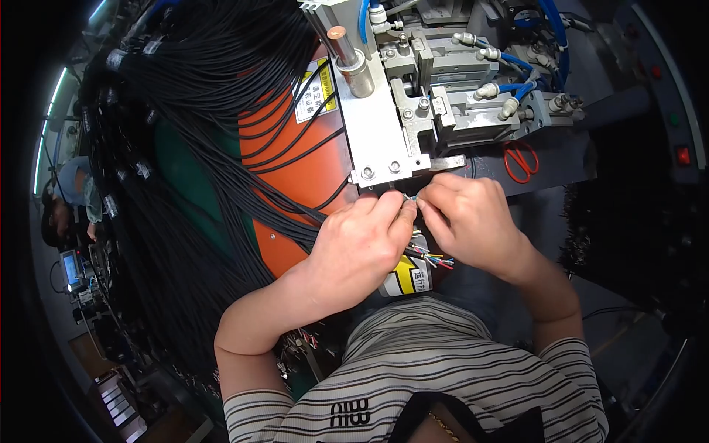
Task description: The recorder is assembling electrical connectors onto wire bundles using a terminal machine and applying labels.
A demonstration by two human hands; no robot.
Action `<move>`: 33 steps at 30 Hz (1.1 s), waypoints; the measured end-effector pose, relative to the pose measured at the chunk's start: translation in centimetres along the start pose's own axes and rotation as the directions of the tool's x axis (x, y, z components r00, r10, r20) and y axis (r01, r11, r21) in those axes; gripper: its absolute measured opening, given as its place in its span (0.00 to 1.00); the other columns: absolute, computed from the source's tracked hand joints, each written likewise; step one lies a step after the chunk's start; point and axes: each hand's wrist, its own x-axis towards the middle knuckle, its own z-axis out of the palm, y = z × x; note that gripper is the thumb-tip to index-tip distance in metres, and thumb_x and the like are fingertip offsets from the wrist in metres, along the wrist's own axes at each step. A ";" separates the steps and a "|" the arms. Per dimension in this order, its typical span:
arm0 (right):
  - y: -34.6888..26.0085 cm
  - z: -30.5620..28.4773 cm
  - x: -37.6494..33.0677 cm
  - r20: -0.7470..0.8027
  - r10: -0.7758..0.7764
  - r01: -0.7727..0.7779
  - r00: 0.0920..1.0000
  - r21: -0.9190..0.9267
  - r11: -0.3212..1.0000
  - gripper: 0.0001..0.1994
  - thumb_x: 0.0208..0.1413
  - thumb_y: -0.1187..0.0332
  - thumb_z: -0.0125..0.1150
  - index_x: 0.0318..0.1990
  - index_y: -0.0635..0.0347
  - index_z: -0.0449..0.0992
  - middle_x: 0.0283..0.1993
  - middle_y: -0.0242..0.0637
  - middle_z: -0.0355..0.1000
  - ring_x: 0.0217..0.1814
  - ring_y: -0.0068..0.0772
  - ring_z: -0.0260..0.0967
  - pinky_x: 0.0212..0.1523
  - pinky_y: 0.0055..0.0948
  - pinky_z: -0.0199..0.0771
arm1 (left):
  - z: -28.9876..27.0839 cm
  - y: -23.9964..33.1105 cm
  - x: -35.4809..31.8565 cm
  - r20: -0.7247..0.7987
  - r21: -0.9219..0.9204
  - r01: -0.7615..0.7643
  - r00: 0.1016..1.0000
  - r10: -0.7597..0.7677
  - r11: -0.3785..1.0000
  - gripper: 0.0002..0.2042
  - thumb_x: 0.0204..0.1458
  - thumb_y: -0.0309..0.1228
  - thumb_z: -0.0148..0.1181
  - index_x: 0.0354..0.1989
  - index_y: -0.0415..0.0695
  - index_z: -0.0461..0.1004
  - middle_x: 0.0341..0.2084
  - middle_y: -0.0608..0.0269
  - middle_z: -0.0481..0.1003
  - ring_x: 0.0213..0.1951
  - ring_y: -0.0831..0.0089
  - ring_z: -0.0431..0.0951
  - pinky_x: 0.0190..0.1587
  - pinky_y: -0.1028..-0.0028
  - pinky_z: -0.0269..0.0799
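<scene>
My left hand (360, 244) is closed in a pinch just below the front edge of the machine's metal block (373, 133). Fingertip to fingertip with it, my right hand (476, 225) is also pinched. Between them show the thin coloured wires (411, 198) of a cable end, partly covered by my fingers. Beneath my hands, a black cable's stripped end fans out in several coloured wires (437, 260). It lies over a yellow-and-white label (410, 277). Where the held wires join their cable is hidden behind my left hand.
Many black cables (221, 81) hang and spread over an orange plate (284, 159) at left. Pneumatic cylinders (473, 118) with blue hoses fill the upper right. Red-handled scissors (521, 162) lie on the dark machine bed. Another person (70, 188) is at far left.
</scene>
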 end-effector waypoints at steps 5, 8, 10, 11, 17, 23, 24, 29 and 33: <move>-0.8 0.7 -0.3 -0.276 0.021 0.020 0.961 0.144 0.989 0.02 0.49 0.76 0.63 0.30 0.63 0.76 0.28 0.40 0.74 0.22 0.40 0.71 0.22 0.32 0.70 | -0.5 -0.1 0.0 0.009 -0.031 0.024 1.000 -0.024 0.999 0.17 0.41 0.25 0.59 0.42 0.35 0.76 0.29 0.60 0.68 0.31 0.66 0.74 0.32 0.69 0.73; -0.5 -0.1 0.1 -0.174 0.066 -0.038 0.983 0.160 0.986 0.02 0.49 0.76 0.63 0.29 0.65 0.76 0.26 0.41 0.74 0.19 0.37 0.71 0.21 0.29 0.69 | -0.9 0.0 0.2 0.019 -0.021 0.040 0.999 -0.040 0.999 0.18 0.40 0.24 0.59 0.43 0.36 0.76 0.30 0.59 0.69 0.31 0.64 0.74 0.35 0.67 0.73; -0.1 -0.4 0.1 -0.134 0.098 -0.068 0.986 0.210 0.975 0.02 0.49 0.76 0.63 0.29 0.65 0.76 0.26 0.40 0.74 0.18 0.35 0.70 0.20 0.28 0.68 | -0.6 -0.3 -0.4 -0.042 -0.139 0.085 0.995 -0.092 0.987 0.18 0.37 0.22 0.60 0.42 0.37 0.77 0.32 0.58 0.71 0.33 0.63 0.74 0.35 0.67 0.73; 0.1 -0.5 0.0 -0.092 0.129 -0.101 0.987 0.258 0.961 0.03 0.49 0.76 0.63 0.29 0.66 0.76 0.26 0.40 0.74 0.18 0.33 0.70 0.20 0.27 0.67 | -0.5 -0.4 -0.7 -0.071 -0.200 0.102 0.990 -0.118 0.975 0.18 0.36 0.20 0.60 0.41 0.37 0.77 0.32 0.58 0.71 0.33 0.62 0.74 0.35 0.66 0.72; -0.3 -0.7 -0.7 -0.051 0.206 -0.169 0.977 0.394 0.903 0.04 0.50 0.76 0.64 0.30 0.67 0.76 0.24 0.38 0.73 0.15 0.23 0.66 0.18 0.23 0.63 | -1.3 -1.2 -2.7 -0.137 -0.239 0.179 0.967 -0.215 0.954 0.18 0.31 0.15 0.61 0.37 0.36 0.78 0.32 0.57 0.72 0.36 0.59 0.74 0.37 0.64 0.71; -3.7 -1.8 -1.5 -0.018 0.217 -0.173 0.976 0.541 0.823 0.08 0.49 0.78 0.66 0.38 0.66 0.79 0.31 0.36 0.75 0.20 0.16 0.65 0.19 0.19 0.60 | -0.9 -0.5 -4.2 -0.178 -0.257 0.229 0.944 -0.278 0.939 0.17 0.37 0.16 0.63 0.40 0.37 0.76 0.31 0.56 0.72 0.30 0.58 0.75 0.33 0.63 0.72; -4.3 -1.9 -1.4 0.029 0.201 -0.173 0.979 0.639 0.750 0.09 0.49 0.78 0.67 0.40 0.65 0.80 0.34 0.36 0.76 0.22 0.14 0.66 0.20 0.18 0.60 | -1.1 -0.4 -4.5 -0.179 -0.255 0.232 0.943 -0.282 0.939 0.17 0.37 0.16 0.63 0.40 0.37 0.76 0.31 0.56 0.72 0.30 0.58 0.75 0.33 0.63 0.72; -4.4 1.1 -1.3 -0.201 0.020 0.108 0.979 0.606 0.788 0.13 0.50 0.81 0.64 0.45 0.65 0.78 0.37 0.35 0.75 0.26 0.13 0.67 0.23 0.15 0.63 | -2.1 -0.1 -5.2 -0.143 -0.393 0.145 0.966 -0.216 0.908 0.15 0.42 0.18 0.65 0.41 0.38 0.74 0.28 0.56 0.72 0.27 0.60 0.76 0.28 0.66 0.71; -5.7 0.8 -2.0 0.076 0.311 -0.184 0.947 0.925 0.334 0.08 0.56 0.81 0.59 0.43 0.68 0.78 0.37 0.39 0.75 0.24 0.16 0.69 0.25 0.14 0.67 | -2.8 0.7 -5.9 -0.172 -0.418 0.119 0.963 -0.207 0.900 0.12 0.47 0.19 0.64 0.41 0.37 0.74 0.25 0.55 0.73 0.27 0.61 0.76 0.28 0.68 0.72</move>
